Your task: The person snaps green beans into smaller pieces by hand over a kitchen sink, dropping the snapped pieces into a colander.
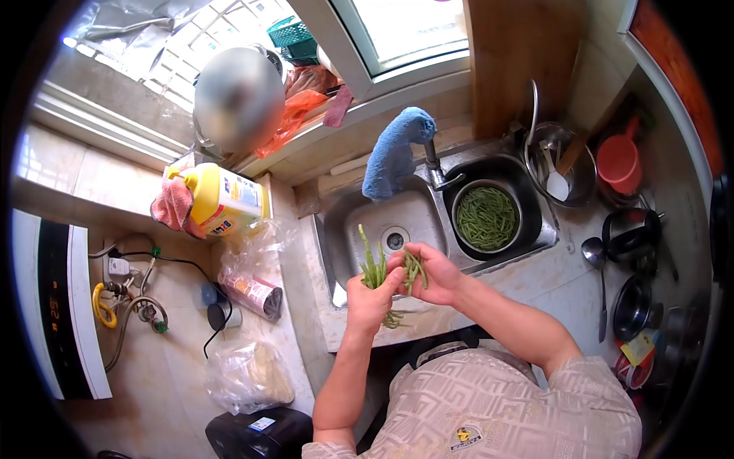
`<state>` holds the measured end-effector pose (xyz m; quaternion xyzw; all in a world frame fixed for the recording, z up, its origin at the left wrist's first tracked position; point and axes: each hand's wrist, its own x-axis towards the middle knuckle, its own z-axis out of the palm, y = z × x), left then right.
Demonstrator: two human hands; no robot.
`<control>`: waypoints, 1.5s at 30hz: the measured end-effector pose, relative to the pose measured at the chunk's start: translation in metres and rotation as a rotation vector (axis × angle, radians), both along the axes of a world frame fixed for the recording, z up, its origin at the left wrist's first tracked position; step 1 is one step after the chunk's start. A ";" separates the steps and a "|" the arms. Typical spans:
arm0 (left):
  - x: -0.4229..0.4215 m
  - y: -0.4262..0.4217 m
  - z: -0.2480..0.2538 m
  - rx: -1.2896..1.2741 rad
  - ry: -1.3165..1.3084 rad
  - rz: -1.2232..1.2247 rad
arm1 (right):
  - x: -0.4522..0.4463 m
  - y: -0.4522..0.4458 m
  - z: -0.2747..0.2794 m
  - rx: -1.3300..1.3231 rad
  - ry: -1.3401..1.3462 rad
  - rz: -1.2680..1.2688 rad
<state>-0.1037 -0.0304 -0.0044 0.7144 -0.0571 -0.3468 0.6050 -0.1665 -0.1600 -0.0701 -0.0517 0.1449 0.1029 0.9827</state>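
My left hand (369,301) is closed around a bunch of long green beans (372,269), whose ends stick out above and below the fist. Close beside it, my right hand (436,277) holds a smaller cluster of short green bean pieces (414,271) in its curled fingers. Both hands are over the front edge of the sink's left basin (352,222). In the right basin sits a round metal pot (489,183) filled with green beans (487,218).
A blue cloth (394,153) hangs over the faucet (436,168). Right of the sink are a metal bowl (585,180) with utensils, a red dipper (619,164), a ladle (593,251) and pans. On the left stand a yellow-and-white jug (229,199) and plastic bags (248,375).
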 end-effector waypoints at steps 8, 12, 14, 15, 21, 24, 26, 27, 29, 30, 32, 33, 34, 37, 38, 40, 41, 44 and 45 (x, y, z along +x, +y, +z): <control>0.021 0.018 0.000 -0.414 0.216 0.158 | -0.024 -0.057 -0.057 -0.119 0.148 -0.201; 0.037 0.031 0.007 -0.692 0.271 0.201 | -0.037 -0.124 -0.074 -0.556 0.604 -0.285; 0.042 0.031 0.015 -0.791 0.300 0.210 | -0.050 -0.136 -0.077 -0.855 0.930 -0.333; 0.044 0.030 0.020 -0.847 0.326 0.190 | -0.060 -0.141 -0.084 -0.895 0.965 -0.344; 0.050 0.030 0.019 -1.111 0.551 0.104 | -0.081 -0.102 -0.094 -0.998 0.553 -0.250; 0.051 0.026 0.021 -1.130 0.641 0.113 | -0.072 -0.067 -0.059 -1.148 0.130 -0.218; 0.049 0.021 0.022 -1.132 0.695 0.113 | -0.068 -0.049 -0.015 -1.299 -0.170 -0.318; 0.048 0.019 0.023 -1.125 0.702 0.098 | -0.066 -0.042 0.003 -1.305 -0.226 -0.233; 0.045 0.013 0.023 -1.101 0.717 0.115 | -0.057 -0.033 0.029 -1.324 -0.342 -0.070; 0.044 0.010 0.023 -1.091 0.729 0.093 | -0.050 -0.018 0.031 -1.266 -0.386 -0.167; 0.041 -0.003 0.025 -0.986 0.694 0.234 | -0.044 -0.014 0.028 -1.307 -0.431 0.120; 0.039 -0.006 0.026 -0.937 0.675 0.307 | -0.040 -0.013 0.027 -1.325 -0.455 0.269; 0.042 -0.004 0.015 -0.972 0.684 0.207 | -0.037 -0.006 0.022 -1.255 -0.456 0.168; 0.029 -0.003 0.001 -0.801 0.607 0.253 | -0.035 0.002 0.022 -1.090 -0.333 0.114; 0.029 0.004 -0.016 -0.836 0.600 0.144 | -0.035 0.001 0.022 -1.143 -0.301 0.125; 0.021 0.003 -0.016 -0.725 0.554 0.146 | -0.034 0.001 0.016 -1.183 -0.275 0.055; 0.018 0.004 -0.016 -0.670 0.532 0.147 | -0.034 0.001 0.013 -1.204 -0.261 0.020; 0.017 0.006 -0.013 -0.605 0.427 0.146 | -0.034 -0.009 0.016 -1.559 -0.292 -0.122; 0.016 0.006 -0.011 -0.571 0.384 0.139 | -0.034 -0.011 0.020 -1.692 -0.310 -0.197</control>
